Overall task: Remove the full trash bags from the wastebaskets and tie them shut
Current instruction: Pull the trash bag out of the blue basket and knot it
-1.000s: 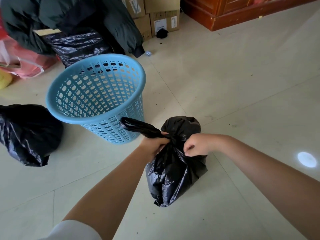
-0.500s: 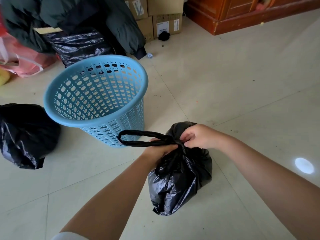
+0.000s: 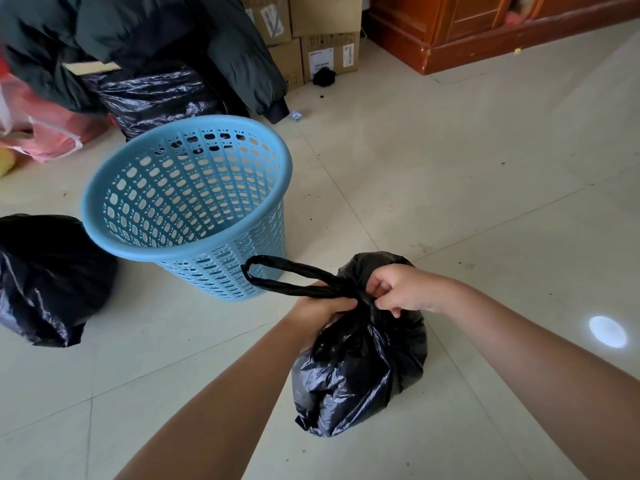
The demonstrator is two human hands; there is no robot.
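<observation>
Left hand (image 3: 323,306) clenched around the gathered neck of the black trash bag (image 3: 360,362), fist closed on the twisted plastic; right hand (image 3: 403,289) pinching the same neck from the other side, fingers (image 3: 382,301) curled into the knot area. Bag sits on the tiled floor (image 3: 485,188) directly below both hands, body bulging, top drawn tight. A long loop (image 3: 277,275) of twisted bag plastic sticks out leftward from the grip, reaching over toward the blue wastebasket (image 3: 187,206). Judged step: cinching the tie. To do it well, the left fist should keep the neck pinned low against the contents while the right draws the loop or tail snug, pulling along the plastic rather than across it, since thin film likely tears under a sideways jerk. Wastebasket stands just beside the bag, to its left and farther off; it looks empty, no liner visible. A second black bag (image 3: 45,278) lies on the floor at far left, well apart. Behind: dark jacket (image 3: 145,39), another black bag (image 3: 156,95), pink bag (image 3: 45,133), cardboard boxes (image 3: 322,36), wooden cabinet (image 3: 485,26). Nothing obstructs the hands; only the basket wall lies near the loop's end.
</observation>
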